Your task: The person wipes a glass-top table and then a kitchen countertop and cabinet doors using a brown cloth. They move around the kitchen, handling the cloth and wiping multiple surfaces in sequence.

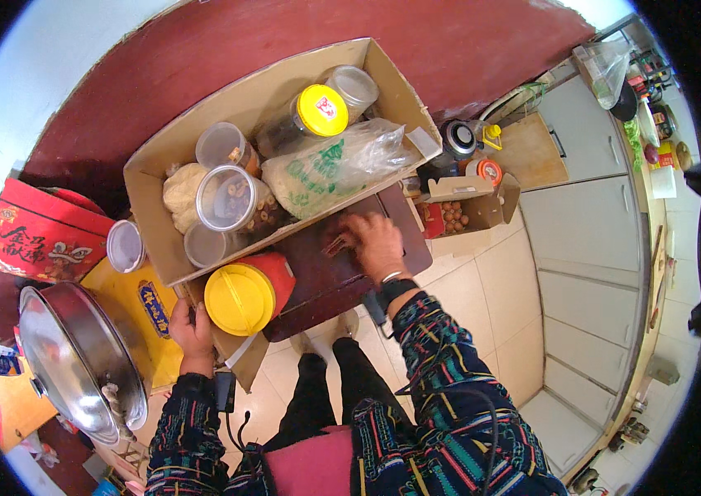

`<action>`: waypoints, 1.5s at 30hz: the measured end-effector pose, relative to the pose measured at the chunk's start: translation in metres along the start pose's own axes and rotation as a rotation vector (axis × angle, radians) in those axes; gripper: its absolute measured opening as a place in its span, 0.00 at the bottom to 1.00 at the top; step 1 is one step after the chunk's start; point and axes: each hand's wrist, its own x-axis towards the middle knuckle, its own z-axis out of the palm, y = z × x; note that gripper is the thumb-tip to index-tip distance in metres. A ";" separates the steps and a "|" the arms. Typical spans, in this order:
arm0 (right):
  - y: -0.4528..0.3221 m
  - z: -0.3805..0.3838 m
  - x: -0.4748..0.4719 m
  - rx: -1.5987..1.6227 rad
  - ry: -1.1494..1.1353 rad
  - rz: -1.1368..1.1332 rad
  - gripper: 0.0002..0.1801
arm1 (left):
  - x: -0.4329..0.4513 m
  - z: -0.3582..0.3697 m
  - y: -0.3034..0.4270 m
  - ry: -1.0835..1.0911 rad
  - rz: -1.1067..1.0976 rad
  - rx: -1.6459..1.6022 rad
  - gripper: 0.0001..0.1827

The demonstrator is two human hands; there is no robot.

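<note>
My left hand (192, 332) grips a cardboard flap (232, 353) at the near left corner of a large cardboard box (158, 232). Right beside it stands a red canister (279, 279) with a yellow lid (240, 299). Over the dark red tabletop (319, 273) my right hand (378, 242) is blurred. A small reddish-brown thing (336, 245) shows at its fingertips; whether the fingers hold it is unclear. Inside the box are clear plastic jars (226, 197), a yellow-lidded jar (322, 110) and a printed plastic bag (332, 170).
A big lidded steel pot (77, 359) and a red gift box (46, 232) stand at left. Right of the table is an open carton of eggs (454, 217), with an electric kettle (459, 139) behind it. White cabinets (579, 223) line the right side above floor tiles (499, 279).
</note>
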 end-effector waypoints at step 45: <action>-0.109 0.019 -0.184 0.209 -0.467 -0.027 0.26 | 0.003 0.001 0.002 -0.027 0.082 0.102 0.17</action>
